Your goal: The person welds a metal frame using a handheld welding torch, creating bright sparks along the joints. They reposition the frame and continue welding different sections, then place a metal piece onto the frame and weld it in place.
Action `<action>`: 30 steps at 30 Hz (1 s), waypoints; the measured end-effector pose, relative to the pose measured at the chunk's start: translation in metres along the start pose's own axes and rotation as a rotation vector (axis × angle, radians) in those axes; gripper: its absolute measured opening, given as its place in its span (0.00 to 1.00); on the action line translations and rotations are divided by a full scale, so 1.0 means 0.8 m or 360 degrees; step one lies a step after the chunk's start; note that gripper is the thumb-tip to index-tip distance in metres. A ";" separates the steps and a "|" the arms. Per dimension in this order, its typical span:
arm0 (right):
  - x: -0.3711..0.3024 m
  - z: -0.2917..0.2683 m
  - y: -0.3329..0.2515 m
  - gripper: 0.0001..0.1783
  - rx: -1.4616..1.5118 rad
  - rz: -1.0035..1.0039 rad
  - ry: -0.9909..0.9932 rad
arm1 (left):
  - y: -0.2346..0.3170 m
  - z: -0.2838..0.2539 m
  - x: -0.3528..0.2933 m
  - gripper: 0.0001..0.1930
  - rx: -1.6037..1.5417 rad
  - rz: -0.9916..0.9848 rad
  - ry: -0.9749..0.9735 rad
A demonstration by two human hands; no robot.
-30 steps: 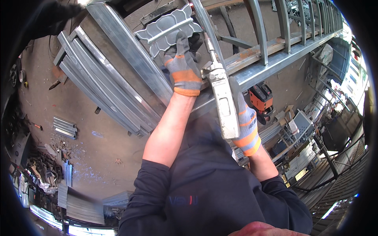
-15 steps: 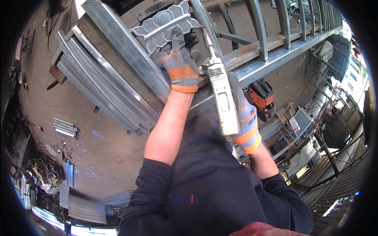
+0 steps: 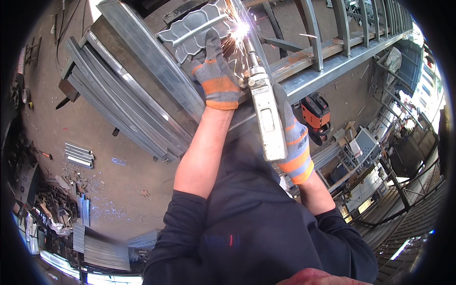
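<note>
My gloved right hand (image 3: pixel 294 137) is wrapped round a white handheld welding gun (image 3: pixel 268 118). The gun's nozzle (image 3: pixel 252 54) points away from me, and a bright glare with flying sparks (image 3: pixel 241 31) bursts at its tip. There the tip meets the right end of a grey metal ornament with scalloped, leaf-like edges (image 3: pixel 192 31), beside a metal bar. My gloved left hand (image 3: pixel 216 78) grips the ornament's lower edge, thumb lying on its face. Its other fingers are mostly hidden behind.
A long square steel tube (image 3: pixel 147 57) runs diagonally left of my hands, beside a stack of metal profiles (image 3: pixel 114 99). A barred metal frame (image 3: pixel 327 71) extends to the right. An orange and black machine (image 3: pixel 316 113) stands on the floor below it. Scrap (image 3: pixel 57 209) lies at lower left.
A bright glare and sparks have appeared at the gun's tip. The gun and my right hand have shifted very slightly; my left hand keeps its hold on the ornament.
</note>
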State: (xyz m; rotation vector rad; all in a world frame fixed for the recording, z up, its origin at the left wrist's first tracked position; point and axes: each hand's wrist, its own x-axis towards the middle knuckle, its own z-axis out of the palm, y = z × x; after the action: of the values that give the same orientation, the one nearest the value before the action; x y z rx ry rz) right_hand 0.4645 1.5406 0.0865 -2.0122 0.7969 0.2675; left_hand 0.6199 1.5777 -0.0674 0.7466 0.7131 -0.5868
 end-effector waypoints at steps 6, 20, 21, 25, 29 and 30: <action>-0.003 0.000 0.000 0.36 -0.0042 -0.0017 0.0003 | -0.012 -0.011 0.009 0.14 0.0487 0.0476 -0.0100; -0.006 0.001 0.003 0.31 0.0069 0.0007 -0.0076 | -0.011 -0.006 0.006 0.14 0.0264 0.0242 -0.0041; -0.005 0.003 0.003 0.31 0.0152 0.0037 -0.0065 | -0.007 -0.006 0.004 0.15 0.0237 0.0161 -0.0023; -0.002 0.004 0.003 0.26 0.0013 -0.0017 -0.0039 | 0.001 0.001 -0.001 0.18 0.0227 0.0087 0.0006; -0.002 0.002 0.003 0.24 -0.0115 -0.0058 -0.0065 | 0.008 0.006 -0.005 0.16 0.0371 -0.0048 0.0043; -0.003 0.002 0.003 0.25 -0.0120 -0.0028 -0.0074 | 0.009 0.006 -0.005 0.16 0.0425 0.0004 0.0017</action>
State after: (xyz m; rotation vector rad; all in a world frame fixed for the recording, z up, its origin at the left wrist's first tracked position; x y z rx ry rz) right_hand 0.4613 1.5416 0.0850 -2.0750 0.7499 0.3375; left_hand 0.6243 1.5794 -0.0587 0.9984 0.6503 -0.6845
